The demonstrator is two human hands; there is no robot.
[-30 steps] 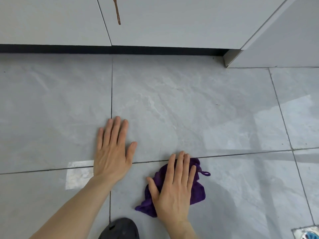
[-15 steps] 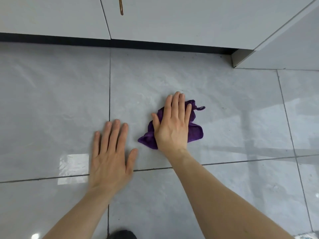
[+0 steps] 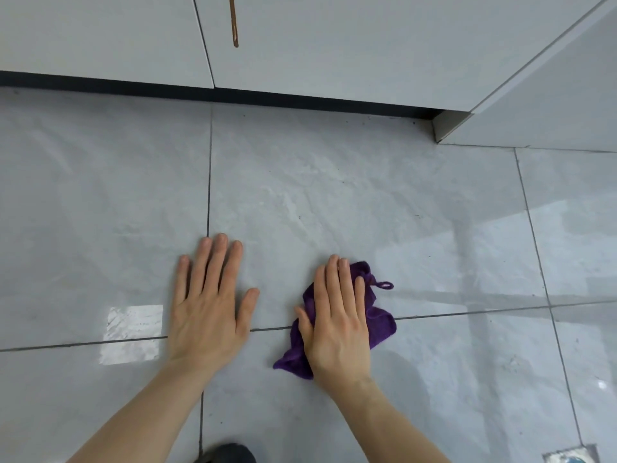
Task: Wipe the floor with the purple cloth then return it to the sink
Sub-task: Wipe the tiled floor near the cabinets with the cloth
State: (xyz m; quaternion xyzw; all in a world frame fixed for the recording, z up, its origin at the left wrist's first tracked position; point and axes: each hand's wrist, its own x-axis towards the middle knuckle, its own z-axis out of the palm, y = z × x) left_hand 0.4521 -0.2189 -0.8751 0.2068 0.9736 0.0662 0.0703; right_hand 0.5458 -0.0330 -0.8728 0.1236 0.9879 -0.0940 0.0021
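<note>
1. The cloth (image 3: 379,324) is deep purple, small and soft, bunched into uneven folds rather than spread flat.
2. It lies on the floor (image 3: 334,202), right of centre and near the viewer, straddling a grout line that runs left to right.
3. A flat palm covers most of its middle; purple shows at the far edge, the right side and a near-left corner.
4. A thin hanging loop sticks out from its far-right edge, lying on the tile.

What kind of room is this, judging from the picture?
Probably a kitchen: glossy grey floor tiles, pale cabinet doors over a dark kickboard, and a brown drip running down one door.
</note>
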